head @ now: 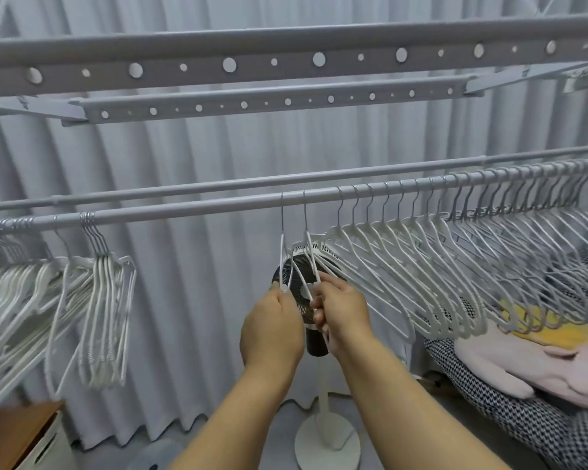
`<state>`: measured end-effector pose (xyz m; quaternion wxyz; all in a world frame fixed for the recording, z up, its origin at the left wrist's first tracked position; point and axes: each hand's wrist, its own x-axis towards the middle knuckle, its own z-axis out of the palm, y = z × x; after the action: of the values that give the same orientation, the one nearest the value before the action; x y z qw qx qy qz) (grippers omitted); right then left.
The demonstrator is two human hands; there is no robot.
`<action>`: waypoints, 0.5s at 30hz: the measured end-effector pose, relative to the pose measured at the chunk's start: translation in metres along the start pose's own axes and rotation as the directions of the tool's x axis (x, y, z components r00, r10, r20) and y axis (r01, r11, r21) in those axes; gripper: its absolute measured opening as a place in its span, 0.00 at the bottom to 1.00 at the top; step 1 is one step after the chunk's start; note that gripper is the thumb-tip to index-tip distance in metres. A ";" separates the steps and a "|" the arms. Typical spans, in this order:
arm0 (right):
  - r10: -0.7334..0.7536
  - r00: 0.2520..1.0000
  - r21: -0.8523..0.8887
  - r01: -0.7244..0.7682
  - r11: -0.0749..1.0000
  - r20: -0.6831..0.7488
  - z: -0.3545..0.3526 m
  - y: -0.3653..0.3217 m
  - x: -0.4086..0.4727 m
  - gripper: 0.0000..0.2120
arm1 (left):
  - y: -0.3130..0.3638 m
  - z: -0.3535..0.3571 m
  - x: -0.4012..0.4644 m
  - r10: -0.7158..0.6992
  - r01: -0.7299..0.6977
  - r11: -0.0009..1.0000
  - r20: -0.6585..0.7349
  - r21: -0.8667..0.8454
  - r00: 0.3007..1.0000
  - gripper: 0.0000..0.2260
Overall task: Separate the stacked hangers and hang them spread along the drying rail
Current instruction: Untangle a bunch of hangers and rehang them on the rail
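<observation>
— What were the fingers doing?
— Left hand (pixel 273 329) pinched one white hanger (pixel 282 259); right hand (pixel 342 313) gripped the neighbouring hanger (pixel 309 256). Both hung mid-rail (pixel 184 212).
— How many?
— Those two; a tight stack (pixel 102 300) left, a spread row (pixel 455 266) right, too many to count.

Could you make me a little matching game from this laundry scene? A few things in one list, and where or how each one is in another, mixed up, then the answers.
Things:
1. left hand
2. spread hangers
3. bunched hangers
4. standing fan

Places or states:
A. packed tight on the rail's left part
B. behind both hands, on a white pole
C. hung one by one along the rail's right part
D. gripping a white hanger at the rail's middle

Pairs: 1-D, 2-C, 3-A, 4-B
</observation>
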<state>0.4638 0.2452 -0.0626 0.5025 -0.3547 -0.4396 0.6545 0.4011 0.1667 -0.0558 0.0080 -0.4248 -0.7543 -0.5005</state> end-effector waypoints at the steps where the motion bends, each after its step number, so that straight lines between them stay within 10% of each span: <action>1: 0.000 1.000 0.005 0.000 1.000 -0.002 -0.002 -0.001 0.001 0.18 | 0.001 0.002 0.000 -0.002 0.002 1.000 0.003 0.001 1.000 0.17; 15: -0.015 1.000 -0.003 0.015 1.000 -0.003 -0.022 -0.011 0.002 0.17 | 0.008 0.017 -0.003 -0.010 0.010 1.000 0.040 -0.003 0.999 0.15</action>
<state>0.4865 0.2531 -0.0607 0.5076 -0.3532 -0.4422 0.6496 0.4156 0.1788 -0.0594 -0.0102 -0.4309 -0.7557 -0.4931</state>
